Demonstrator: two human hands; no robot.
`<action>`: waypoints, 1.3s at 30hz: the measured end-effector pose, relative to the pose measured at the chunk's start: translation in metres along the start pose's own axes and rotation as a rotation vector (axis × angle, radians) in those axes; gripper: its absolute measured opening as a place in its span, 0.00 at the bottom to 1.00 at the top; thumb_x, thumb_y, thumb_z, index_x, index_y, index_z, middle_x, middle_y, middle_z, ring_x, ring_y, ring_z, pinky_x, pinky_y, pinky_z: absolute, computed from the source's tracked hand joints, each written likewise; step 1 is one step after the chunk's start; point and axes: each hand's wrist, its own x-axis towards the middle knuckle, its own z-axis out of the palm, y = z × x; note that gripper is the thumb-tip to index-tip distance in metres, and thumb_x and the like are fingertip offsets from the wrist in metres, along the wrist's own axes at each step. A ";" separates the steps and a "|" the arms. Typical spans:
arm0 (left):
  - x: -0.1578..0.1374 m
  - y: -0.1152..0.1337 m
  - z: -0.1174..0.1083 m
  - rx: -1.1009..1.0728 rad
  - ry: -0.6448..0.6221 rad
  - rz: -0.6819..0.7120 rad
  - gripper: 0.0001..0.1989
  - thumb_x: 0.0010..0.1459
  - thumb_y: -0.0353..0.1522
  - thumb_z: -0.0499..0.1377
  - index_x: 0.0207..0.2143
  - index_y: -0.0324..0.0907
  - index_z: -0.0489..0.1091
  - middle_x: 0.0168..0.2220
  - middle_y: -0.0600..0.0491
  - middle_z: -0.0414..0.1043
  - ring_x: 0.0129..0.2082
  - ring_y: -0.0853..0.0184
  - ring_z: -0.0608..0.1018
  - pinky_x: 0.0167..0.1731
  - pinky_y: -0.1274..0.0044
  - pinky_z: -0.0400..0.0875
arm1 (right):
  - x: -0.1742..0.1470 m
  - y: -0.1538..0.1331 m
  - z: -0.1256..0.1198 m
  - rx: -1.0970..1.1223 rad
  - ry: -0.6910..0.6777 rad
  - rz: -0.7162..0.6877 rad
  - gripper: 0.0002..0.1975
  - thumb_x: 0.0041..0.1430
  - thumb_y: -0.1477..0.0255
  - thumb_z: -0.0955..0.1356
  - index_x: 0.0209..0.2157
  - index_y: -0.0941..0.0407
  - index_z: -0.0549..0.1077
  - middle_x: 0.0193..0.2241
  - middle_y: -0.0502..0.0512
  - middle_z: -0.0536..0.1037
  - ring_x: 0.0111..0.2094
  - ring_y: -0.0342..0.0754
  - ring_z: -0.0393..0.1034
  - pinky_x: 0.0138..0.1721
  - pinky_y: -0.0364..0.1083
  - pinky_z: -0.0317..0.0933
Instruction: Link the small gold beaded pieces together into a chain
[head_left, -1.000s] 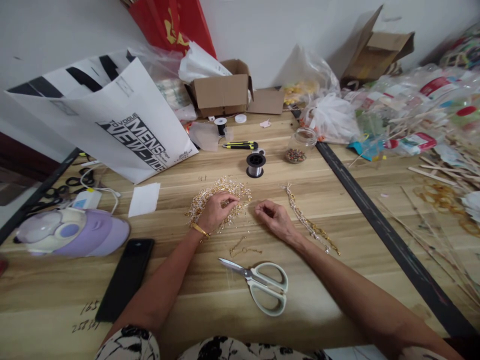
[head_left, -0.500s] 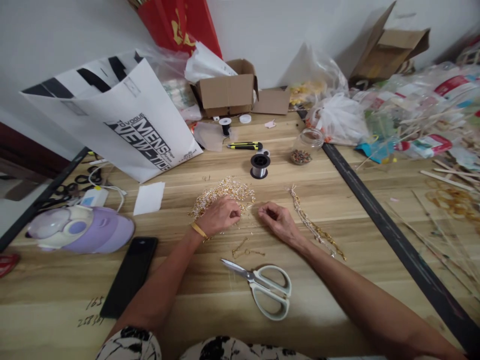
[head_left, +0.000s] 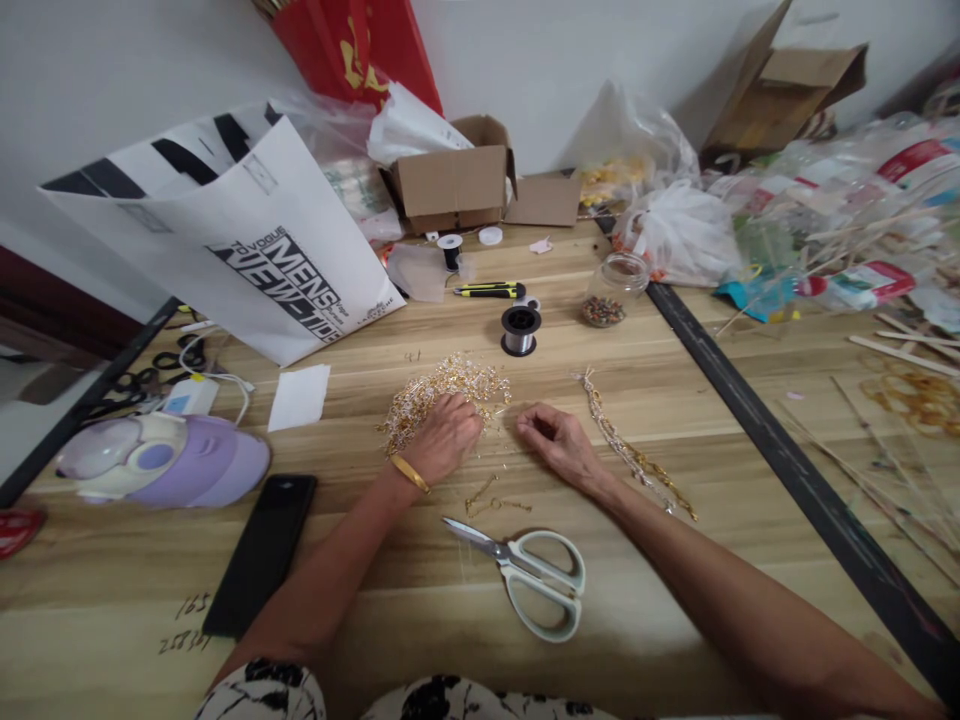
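Observation:
My left hand (head_left: 445,437), a gold bangle at its wrist, rests against the near right side of a heap of small gold and clear beads (head_left: 420,395). Its fingers are bent down together, and whatever the tips hold is hidden. Just to the right, my right hand (head_left: 553,440) lies on its side with thumb and forefinger pinched; what is between them is too small to make out. Beaded strands (head_left: 619,440) in silver and gold lie beyond the right wrist. Short gold chain pieces (head_left: 495,503) lie nearer me, above white-handled scissors (head_left: 525,570).
A wire spool (head_left: 519,332), a yellow-black utility knife (head_left: 489,290) and a glass jar of beads (head_left: 606,300) stand or lie behind the hands. At left are a black phone (head_left: 262,555), a purple bottle (head_left: 202,460) and a white paper bag (head_left: 247,240).
My left hand has turned, its knuckles now facing up and its fingers pointing down by the bead heap. My right hand stays in place, still pinched.

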 end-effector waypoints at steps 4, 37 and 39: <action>0.001 -0.001 -0.001 -0.010 0.004 0.011 0.10 0.61 0.26 0.50 0.28 0.38 0.67 0.30 0.49 0.66 0.37 0.60 0.64 0.40 0.68 0.60 | 0.000 -0.001 -0.001 -0.021 0.000 0.000 0.09 0.56 0.68 0.64 0.28 0.58 0.70 0.23 0.51 0.70 0.25 0.43 0.61 0.26 0.42 0.54; 0.003 -0.008 -0.001 -0.002 0.033 0.038 0.08 0.61 0.28 0.51 0.30 0.38 0.66 0.31 0.49 0.67 0.37 0.62 0.66 0.41 0.70 0.62 | 0.000 0.001 -0.002 0.060 0.010 0.031 0.09 0.56 0.68 0.64 0.28 0.59 0.70 0.22 0.49 0.67 0.24 0.42 0.58 0.25 0.41 0.53; 0.004 -0.011 -0.001 -0.062 0.078 0.021 0.07 0.60 0.28 0.53 0.28 0.38 0.67 0.30 0.50 0.68 0.36 0.63 0.67 0.41 0.71 0.63 | 0.000 0.001 -0.001 0.059 0.014 0.034 0.09 0.55 0.68 0.65 0.28 0.59 0.70 0.22 0.49 0.68 0.24 0.42 0.59 0.25 0.41 0.53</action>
